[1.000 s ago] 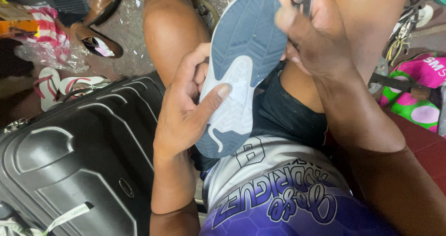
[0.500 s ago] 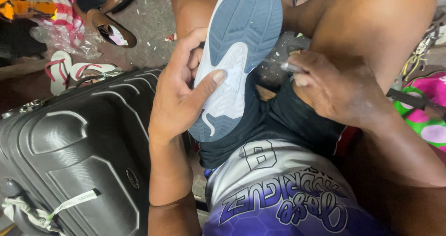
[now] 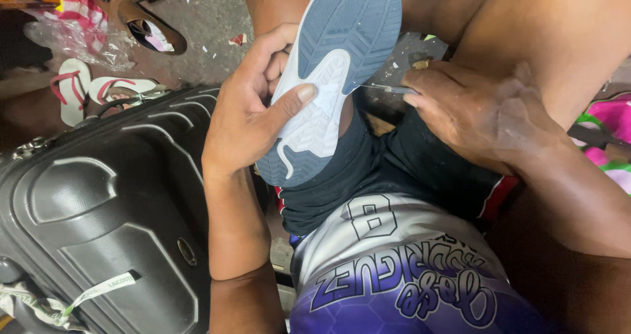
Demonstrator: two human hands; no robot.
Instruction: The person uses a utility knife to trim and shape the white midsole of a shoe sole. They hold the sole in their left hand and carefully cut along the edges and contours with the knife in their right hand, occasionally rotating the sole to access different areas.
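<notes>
- Concrete floor [image 3: 210, 19] littered with scraps; pair of flip-flops [image 3: 92, 91] and brown shoe [image 3: 141, 19] upper left.
- Black hard suitcase [image 3: 98, 216] crowds the left edge, pale tag strip [image 3: 98, 291] low on it.
- Left hand [image 3: 253, 111] clamps blue-white shoe sole [image 3: 335, 65] over lap, thumb pressed on it.
- Right hand [image 3: 470, 114] pinches thin needle [image 3: 384, 88] at sole's edge.
</notes>
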